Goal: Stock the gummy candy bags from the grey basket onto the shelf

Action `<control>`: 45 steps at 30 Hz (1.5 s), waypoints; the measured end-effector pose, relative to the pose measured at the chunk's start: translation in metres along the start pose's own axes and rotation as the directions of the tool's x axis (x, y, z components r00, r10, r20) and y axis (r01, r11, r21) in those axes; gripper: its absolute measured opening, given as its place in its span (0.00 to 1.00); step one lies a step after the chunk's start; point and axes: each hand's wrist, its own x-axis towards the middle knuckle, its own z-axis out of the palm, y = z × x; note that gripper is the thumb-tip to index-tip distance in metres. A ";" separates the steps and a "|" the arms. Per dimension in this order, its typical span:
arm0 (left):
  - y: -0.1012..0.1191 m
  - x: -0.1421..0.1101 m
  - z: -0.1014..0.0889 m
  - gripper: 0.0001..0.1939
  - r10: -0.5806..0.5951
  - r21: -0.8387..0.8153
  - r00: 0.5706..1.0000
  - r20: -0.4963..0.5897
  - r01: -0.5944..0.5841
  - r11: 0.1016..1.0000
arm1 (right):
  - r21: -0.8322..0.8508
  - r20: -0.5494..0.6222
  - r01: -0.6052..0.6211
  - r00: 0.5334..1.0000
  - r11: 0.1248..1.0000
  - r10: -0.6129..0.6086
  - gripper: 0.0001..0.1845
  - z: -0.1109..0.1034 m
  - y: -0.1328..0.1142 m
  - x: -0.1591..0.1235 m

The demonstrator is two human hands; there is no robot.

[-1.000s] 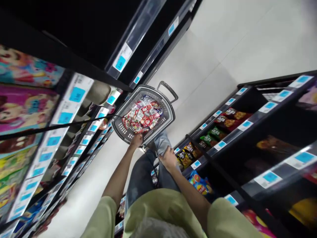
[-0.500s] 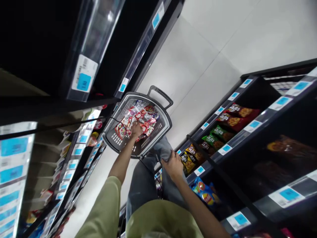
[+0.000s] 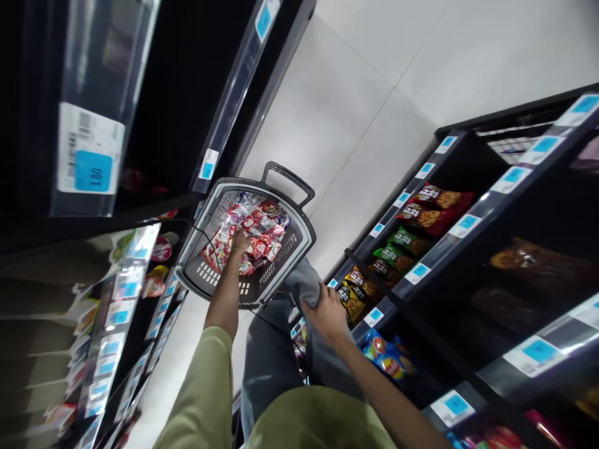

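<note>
A grey shopping basket (image 3: 306, 240) stands on the floor in front of my knees, its handle (image 3: 292, 181) folded out past the far rim. Inside lies a heap of small red and white snack packets (image 3: 262, 240). My left hand (image 3: 240, 242) reaches down into the basket and touches the packets at the heap's near left side; its fingers are too small and partly hidden to show what they grip. My right hand (image 3: 327, 312) rests on the knee of my jeans (image 3: 306, 284), fingers curled over the cloth.
Dark shelves with price labels (image 3: 91, 149) rise close on the left. On the right, shelves hold yellow snack bags (image 3: 353, 293), green bags (image 3: 397, 246), red bags (image 3: 435, 209) and blue chip bags (image 3: 386, 355). Pale floor tiles (image 3: 355, 106) run between. A thin black cord (image 3: 201, 231) crosses the basket.
The view has shifted, so basket and shelves appear further left. My left hand has moved slightly toward the left side of the packet heap. My right hand stays on the knee.
</note>
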 end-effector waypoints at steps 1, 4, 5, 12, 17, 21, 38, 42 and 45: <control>-0.003 0.001 0.003 0.22 -0.008 -0.006 1.000 -0.005 0.008 1.000 | 0.002 0.000 -0.001 1.000 1.000 0.001 0.36 0.000 0.002 0.001; -0.011 0.001 0.008 0.22 -0.018 -0.015 1.000 -0.022 0.017 1.000 | -0.008 -0.001 0.010 1.000 1.000 -0.010 0.36 0.001 0.005 0.001; -0.014 0.001 0.008 0.22 -0.019 -0.016 0.999 -0.027 0.019 1.000 | -0.014 -0.002 0.014 1.000 1.000 -0.014 0.36 0.001 0.006 0.001; -0.012 0.014 0.005 0.20 -0.019 0.003 1.000 -0.008 0.019 1.000 | -0.010 0.006 0.007 1.000 1.000 -0.007 0.36 -0.004 0.007 0.004; -0.008 0.015 0.002 0.19 -0.027 0.014 0.999 0.041 0.027 1.000 | 0.008 0.017 0.004 1.000 1.000 -0.004 0.35 -0.005 0.007 0.001; -0.013 0.006 -0.002 0.19 -0.011 0.034 0.998 0.065 0.009 0.999 | 0.032 0.009 -0.005 1.000 0.999 0.004 0.35 0.001 0.008 -0.004; -0.002 -0.073 -0.004 0.16 0.061 0.016 0.986 -0.153 -0.059 0.998 | 0.055 -0.069 0.001 0.998 0.998 0.003 0.37 0.049 0.022 -0.034; -0.010 -0.154 0.011 0.15 0.090 -0.029 0.977 -0.195 -0.098 0.995 | 0.050 -0.071 -0.001 0.997 0.999 0.004 0.39 0.073 0.024 -0.052; -0.021 -0.237 0.026 0.16 0.059 -0.069 0.978 -0.199 -0.074 0.995 | 0.050 -0.019 -0.009 1.000 0.999 0.010 0.40 0.086 0.025 -0.070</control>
